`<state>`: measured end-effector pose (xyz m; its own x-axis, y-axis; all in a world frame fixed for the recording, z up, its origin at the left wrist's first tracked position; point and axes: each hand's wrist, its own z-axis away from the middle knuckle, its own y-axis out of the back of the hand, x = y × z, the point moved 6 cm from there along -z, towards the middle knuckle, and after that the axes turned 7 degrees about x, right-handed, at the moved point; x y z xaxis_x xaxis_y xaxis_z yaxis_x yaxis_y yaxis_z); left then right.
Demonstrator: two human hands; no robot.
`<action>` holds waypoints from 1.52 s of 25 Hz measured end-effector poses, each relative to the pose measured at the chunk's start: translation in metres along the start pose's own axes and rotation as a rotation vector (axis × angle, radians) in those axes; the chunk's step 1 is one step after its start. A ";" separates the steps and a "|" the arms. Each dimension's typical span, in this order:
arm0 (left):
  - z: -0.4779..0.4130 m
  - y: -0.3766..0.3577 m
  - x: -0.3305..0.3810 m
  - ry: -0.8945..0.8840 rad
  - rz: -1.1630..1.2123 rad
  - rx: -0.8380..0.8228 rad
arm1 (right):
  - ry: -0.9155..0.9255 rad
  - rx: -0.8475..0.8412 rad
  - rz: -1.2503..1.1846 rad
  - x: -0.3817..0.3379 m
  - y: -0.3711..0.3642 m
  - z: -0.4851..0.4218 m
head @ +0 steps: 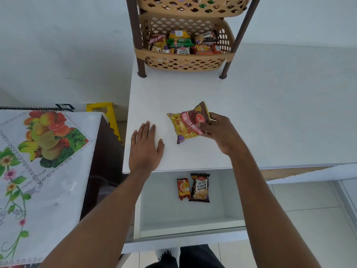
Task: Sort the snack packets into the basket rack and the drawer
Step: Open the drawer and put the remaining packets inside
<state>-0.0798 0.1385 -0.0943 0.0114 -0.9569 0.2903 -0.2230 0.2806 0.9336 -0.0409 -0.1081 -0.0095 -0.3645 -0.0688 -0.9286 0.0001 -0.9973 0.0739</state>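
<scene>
The right hand (216, 130) gripped a yellow and maroon snack packet (188, 122) by its right edge, on the white surface (270, 113). The left hand (145, 147) lay flat beside it, fingers straight, holding nothing. Below, the open drawer (222, 219) held a salted peanuts packet (200, 188) and an orange packet (182, 188). The basket rack (185, 61) stood behind, its lower basket full of packets.

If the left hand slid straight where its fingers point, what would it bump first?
Probably the dark brown left leg of the beige plastic basket rack; the white tabletop before the left hand looks free, though depth is unclear.
</scene>
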 end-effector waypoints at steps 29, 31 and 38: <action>-0.002 -0.008 -0.005 0.023 -0.043 -0.015 | 0.309 -0.259 1.421 0.251 -0.149 0.046; -0.002 -0.008 -0.005 0.019 -0.044 -0.023 | 0.258 -0.359 1.426 0.260 -0.147 0.053; -0.003 -0.009 -0.007 0.004 -0.014 -0.020 | 0.188 -0.283 1.259 0.240 -0.125 0.077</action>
<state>-0.0753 0.1428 -0.1041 0.0188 -0.9603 0.2784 -0.2034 0.2689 0.9414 -0.2004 0.0026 -0.2132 0.1648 -0.9341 -0.3167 0.4473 -0.2154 0.8681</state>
